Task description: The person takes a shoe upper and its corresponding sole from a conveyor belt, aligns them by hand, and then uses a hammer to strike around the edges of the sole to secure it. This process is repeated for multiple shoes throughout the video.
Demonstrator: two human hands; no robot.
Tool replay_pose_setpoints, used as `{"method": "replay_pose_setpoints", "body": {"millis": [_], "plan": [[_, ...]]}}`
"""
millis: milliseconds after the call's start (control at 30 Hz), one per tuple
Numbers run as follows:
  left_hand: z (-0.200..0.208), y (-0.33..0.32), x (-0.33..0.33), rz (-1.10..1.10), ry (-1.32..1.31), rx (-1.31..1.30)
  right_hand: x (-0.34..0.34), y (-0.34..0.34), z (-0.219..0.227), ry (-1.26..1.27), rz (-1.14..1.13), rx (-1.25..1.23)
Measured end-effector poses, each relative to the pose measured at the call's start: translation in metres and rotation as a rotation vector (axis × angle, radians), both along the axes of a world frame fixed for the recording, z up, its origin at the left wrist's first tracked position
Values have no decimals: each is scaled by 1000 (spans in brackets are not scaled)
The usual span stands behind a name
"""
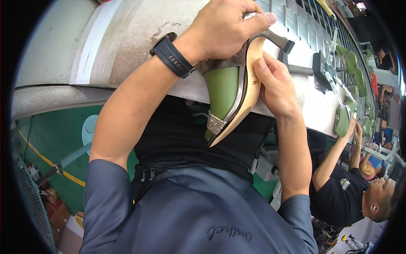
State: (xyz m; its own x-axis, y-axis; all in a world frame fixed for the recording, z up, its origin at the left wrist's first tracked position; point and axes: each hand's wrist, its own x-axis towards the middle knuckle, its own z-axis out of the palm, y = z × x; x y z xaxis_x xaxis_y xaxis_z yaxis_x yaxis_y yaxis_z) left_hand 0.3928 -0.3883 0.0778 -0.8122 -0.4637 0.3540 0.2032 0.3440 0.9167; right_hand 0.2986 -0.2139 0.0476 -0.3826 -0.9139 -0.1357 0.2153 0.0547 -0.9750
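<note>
A dark metallic high-heeled shoe [244, 84] with a tan sole is tilted in front of me, toe pointing down toward my body. It sits on a green shoe last [222, 86], and a glittery band [215, 122] crosses near the toe. My left hand [228, 29], with a black watch on its wrist, is closed around the heel end, thumb by the slim heel [279, 40]. My right hand [277, 84] grips the sole side near the arch, thumb pressed on the sole. Part of the upper is hidden under my left hand.
The shoe is over the near edge of a pale metal worktable [135, 46]. A black block [322, 72] and thin white tools [336, 84] lie right of my hands. Several green lasts [358, 80] stand farther right, where a co-worker's hands [354, 130] handle one.
</note>
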Motion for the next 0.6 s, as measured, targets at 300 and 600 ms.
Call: {"method": "replay_pose_setpoints", "body": {"millis": [300, 600], "plan": [[-16, -7, -9, 97, 73, -401, 8, -4, 20, 253, 18, 106], [-15, -9, -7, 35, 79, -373, 23, 18, 18, 48, -81, -16]]}}
